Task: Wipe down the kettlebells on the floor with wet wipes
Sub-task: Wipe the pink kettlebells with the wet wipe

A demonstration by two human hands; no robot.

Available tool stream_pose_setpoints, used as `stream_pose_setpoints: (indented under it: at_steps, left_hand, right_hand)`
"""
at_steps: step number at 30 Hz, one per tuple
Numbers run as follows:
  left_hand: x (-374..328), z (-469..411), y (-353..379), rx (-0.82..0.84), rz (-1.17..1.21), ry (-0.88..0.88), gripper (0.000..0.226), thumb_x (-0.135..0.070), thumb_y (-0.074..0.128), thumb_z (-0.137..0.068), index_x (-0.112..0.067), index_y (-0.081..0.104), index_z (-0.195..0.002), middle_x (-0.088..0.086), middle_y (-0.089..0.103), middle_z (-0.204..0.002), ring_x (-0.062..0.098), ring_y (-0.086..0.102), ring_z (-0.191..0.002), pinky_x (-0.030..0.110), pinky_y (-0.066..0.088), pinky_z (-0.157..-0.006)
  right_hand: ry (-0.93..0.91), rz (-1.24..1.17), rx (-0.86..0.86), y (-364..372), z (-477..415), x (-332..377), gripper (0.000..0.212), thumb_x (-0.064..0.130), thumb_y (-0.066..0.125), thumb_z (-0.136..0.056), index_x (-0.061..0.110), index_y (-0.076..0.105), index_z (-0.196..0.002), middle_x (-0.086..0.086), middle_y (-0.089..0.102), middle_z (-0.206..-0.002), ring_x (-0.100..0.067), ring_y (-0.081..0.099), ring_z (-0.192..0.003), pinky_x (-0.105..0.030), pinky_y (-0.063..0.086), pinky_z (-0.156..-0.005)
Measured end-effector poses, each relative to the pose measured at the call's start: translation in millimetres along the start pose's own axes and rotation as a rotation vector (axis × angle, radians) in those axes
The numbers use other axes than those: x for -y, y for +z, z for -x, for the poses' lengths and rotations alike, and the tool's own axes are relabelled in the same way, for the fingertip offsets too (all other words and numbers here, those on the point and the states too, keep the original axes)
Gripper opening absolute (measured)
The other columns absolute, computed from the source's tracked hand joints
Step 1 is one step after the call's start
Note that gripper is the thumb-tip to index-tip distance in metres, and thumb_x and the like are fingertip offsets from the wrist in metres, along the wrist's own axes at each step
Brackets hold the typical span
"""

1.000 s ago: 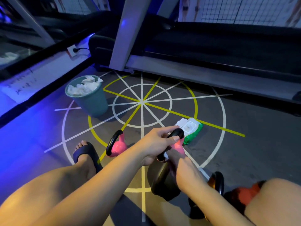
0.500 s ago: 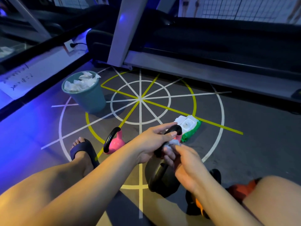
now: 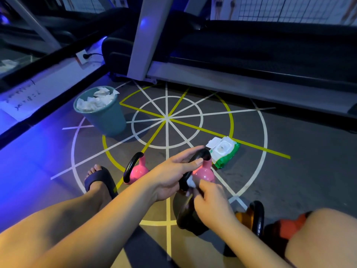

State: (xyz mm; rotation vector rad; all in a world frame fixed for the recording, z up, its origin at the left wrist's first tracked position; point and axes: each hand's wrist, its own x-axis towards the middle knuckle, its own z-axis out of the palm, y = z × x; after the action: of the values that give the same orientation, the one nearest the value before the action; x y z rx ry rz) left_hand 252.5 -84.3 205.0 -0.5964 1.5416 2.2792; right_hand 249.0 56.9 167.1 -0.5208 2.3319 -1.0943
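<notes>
My left hand (image 3: 172, 172) grips the black handle of a pink kettlebell (image 3: 204, 172) and holds it tilted above the floor. My right hand (image 3: 211, 202) pinches a crumpled white wet wipe (image 3: 191, 183) against the lower left side of the pink body. A second pink kettlebell (image 3: 136, 170) stands on the floor to the left. A dark kettlebell (image 3: 188, 219) sits under my hands, partly hidden. An orange kettlebell (image 3: 251, 217) with a black handle is at the right, next to my knee.
A green wet-wipe pack (image 3: 224, 151) lies with its lid up just beyond my hands. A teal bin (image 3: 104, 115) full of used wipes stands at the left. A treadmill (image 3: 251, 60) spans the back. My sandalled left foot (image 3: 98, 180) rests on the marked floor.
The pink kettlebell has turned so its body shows more. My right hand with the wipe has slid lower along its side. The view has shifted slightly.
</notes>
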Motion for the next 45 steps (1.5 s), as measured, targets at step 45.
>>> stream_pose_setpoints:
  at_steps: [45]
  left_hand:
    - [26, 2, 20, 0.02, -0.194, 0.135, 0.042, -0.024, 0.059, -0.102, -0.046, 0.055, -0.137, 0.002, 0.066, -0.108, 0.006, 0.062, -0.077, 0.02, 0.048, -0.066]
  right_hand:
    - [0.505, -1.456, -0.174, -32, -20, -2, 0.01, 0.006, 0.06, -0.09, 0.006, 0.065, -0.099, -0.001, 0.064, -0.057, -0.004, 0.056, -0.044, -0.015, 0.046, -0.041]
